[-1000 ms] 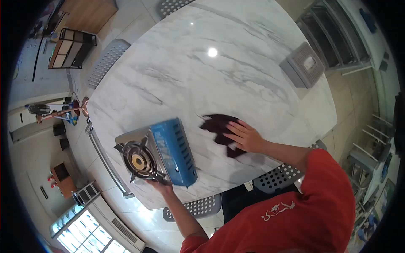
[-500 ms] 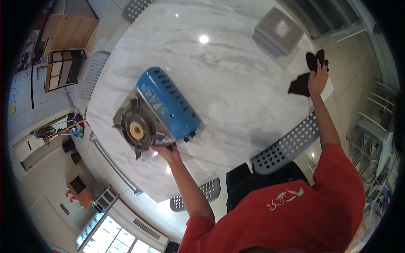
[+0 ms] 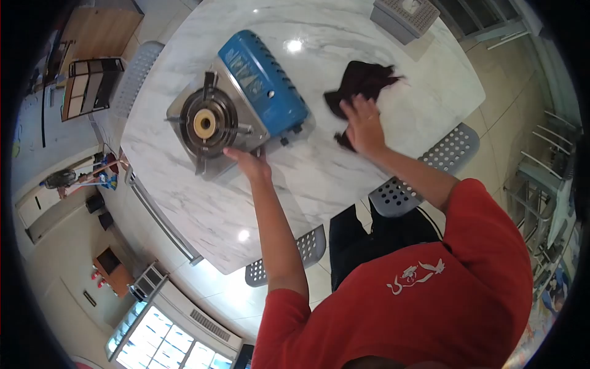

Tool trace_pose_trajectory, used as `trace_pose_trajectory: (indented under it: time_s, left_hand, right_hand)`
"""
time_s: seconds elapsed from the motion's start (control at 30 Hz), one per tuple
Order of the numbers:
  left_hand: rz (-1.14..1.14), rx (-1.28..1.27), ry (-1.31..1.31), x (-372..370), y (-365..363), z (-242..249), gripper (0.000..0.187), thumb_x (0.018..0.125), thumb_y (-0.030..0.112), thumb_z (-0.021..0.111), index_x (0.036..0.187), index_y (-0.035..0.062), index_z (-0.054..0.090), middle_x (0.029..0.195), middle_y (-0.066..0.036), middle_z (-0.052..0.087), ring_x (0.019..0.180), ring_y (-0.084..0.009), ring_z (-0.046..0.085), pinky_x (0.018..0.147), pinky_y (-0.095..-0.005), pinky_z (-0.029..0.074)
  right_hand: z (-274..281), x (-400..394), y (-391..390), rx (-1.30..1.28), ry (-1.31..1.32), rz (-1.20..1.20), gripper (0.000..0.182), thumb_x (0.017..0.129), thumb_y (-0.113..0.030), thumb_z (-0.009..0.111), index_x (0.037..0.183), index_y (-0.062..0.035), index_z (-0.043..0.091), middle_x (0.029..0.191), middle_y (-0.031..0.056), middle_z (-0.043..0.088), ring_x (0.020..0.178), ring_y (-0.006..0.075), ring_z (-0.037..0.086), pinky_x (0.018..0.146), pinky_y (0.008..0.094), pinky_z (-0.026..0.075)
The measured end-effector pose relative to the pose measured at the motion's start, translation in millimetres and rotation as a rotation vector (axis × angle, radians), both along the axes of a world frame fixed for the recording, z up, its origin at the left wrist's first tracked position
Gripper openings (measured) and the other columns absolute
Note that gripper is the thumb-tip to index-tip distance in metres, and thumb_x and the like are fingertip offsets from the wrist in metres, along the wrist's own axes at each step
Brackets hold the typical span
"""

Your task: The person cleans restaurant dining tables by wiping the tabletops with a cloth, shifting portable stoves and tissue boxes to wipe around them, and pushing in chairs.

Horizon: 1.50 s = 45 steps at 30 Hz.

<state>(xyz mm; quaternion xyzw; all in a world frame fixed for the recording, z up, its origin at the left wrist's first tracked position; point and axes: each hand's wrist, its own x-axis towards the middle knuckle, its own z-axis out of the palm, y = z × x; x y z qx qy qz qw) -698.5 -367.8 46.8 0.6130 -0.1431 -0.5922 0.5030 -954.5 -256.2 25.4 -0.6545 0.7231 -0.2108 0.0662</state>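
Note:
A portable gas stove [image 3: 263,86] with a blue side housing and a round black burner sits on the marble-look table [image 3: 295,190]. My left hand [image 3: 251,165] grips the stove's near edge, thumb on top and the other fingers hidden underneath. To the right of the stove, my right hand [image 3: 367,128] lies on a dark cloth [image 3: 362,83] with its fingers stretched out and slightly apart. The cloth is crumpled on the tabletop, and part of it shows beside my palm. Motion blurs the cloth's edge.
A grey lidded box [image 3: 405,18] stands at the table's far right. Perforated grey chairs [image 3: 452,147] are tucked around the table, with another chair [image 3: 138,77] on the left. Metal racks [image 3: 534,190] stand off to the right.
My right hand and the dark cloth have moved left from the table's right edge to beside the stove. My left hand stays on the stove. The view has shifted, so the table sits higher.

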Motion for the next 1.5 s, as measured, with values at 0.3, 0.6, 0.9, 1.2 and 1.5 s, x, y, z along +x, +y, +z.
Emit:
trace_pose_trajectory:
  time_s: [0.3, 0.6, 0.9, 1.2, 1.5]
  left_hand:
    - [-0.477, 0.167, -0.035, 29, 51, 29, 0.066, 0.092, 0.052, 0.040, 0.132, 0.0012, 0.030, 0.113, -0.014, 0.053, 0.097, -0.0227, 0.057, 0.085, -0.0357, 0.045]
    - [-0.191, 0.251, -1.430, 232, 301, 65, 0.041, 0.088, 0.028, 0.054, 0.119, 0.0007, 0.048, 0.113, -0.016, 0.054, 0.113, -0.0323, 0.045, 0.099, -0.0457, 0.029]
    - [0.373, 0.172, -1.077, 223, 335, 1, 0.046, 0.092, 0.018, 0.042, 0.131, -0.0055, 0.032, 0.131, -0.024, 0.038, 0.122, -0.0379, 0.035, 0.104, -0.0439, 0.024]
    - [0.341, 0.177, -1.146, 224, 335, 10, 0.045, 0.088, 0.012, 0.044, 0.127, -0.0077, 0.036, 0.125, -0.025, 0.044, 0.115, -0.0382, 0.042, 0.099, -0.0432, 0.030]
    - [0.529, 0.096, -1.017, 211, 330, -4, 0.043, 0.088, 0.010, 0.043, 0.127, -0.0064, 0.036, 0.125, -0.023, 0.043, 0.118, -0.0385, 0.039, 0.101, -0.0426, 0.028]
  right_hand:
    - [4, -139, 88, 0.060, 0.143, 0.160, 0.049, 0.064, -0.001, 0.051, 0.113, -0.0031, 0.054, 0.121, 0.0208, 0.050, 0.118, 0.0368, 0.042, 0.105, 0.0440, 0.029]
    - [-45, -63, 87, -0.136, 0.430, -0.317, 0.045, 0.080, -0.021, 0.054, 0.121, -0.0013, 0.049, 0.108, 0.0256, 0.053, 0.106, 0.0416, 0.046, 0.093, 0.0498, 0.035]
    - [-10, 282, 2, -0.076, 0.108, 0.593, 0.060, 0.079, -0.031, 0.056, 0.131, -0.0056, 0.040, 0.120, 0.0275, 0.042, 0.119, 0.0430, 0.035, 0.102, 0.0570, 0.023]
    - [-18, 536, 47, -0.159, -0.201, 1.234, 0.045, 0.076, -0.020, 0.057, 0.119, -0.0109, 0.053, 0.121, 0.0160, 0.050, 0.121, 0.0295, 0.041, 0.106, 0.0468, 0.025]
    - [-14, 238, 14, 0.059, -0.035, 1.164, 0.047, 0.067, -0.008, 0.052, 0.114, -0.0153, 0.057, 0.127, 0.0135, 0.047, 0.124, 0.0317, 0.040, 0.106, 0.0509, 0.025]
